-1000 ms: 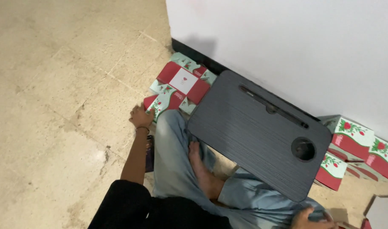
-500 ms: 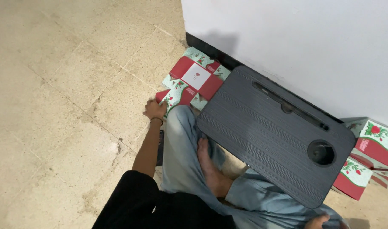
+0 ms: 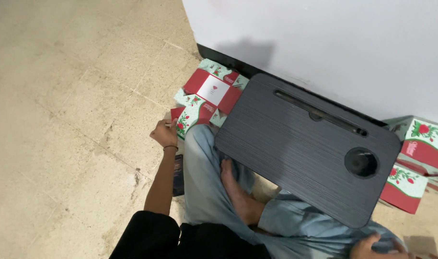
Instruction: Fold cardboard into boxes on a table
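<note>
The flat red and green cardboard box [image 3: 207, 98] lies on the floor [image 3: 65, 105] against the foot of the white wall [image 3: 324, 43], just left of your knee. Your left hand [image 3: 164, 133] rests at its near corner, fingers curled on the edge of the cardboard, so its grip is narrow and holding that corner. A dark phone [image 3: 178, 175] lies on the floor beside your left forearm. The black lap tray [image 3: 300, 144] sits tilted over your crossed legs. More red and green boxes [image 3: 415, 158] lie to your right. Your right hand [image 3: 372, 247] rests on your knee; I cannot tell its grip.
</note>
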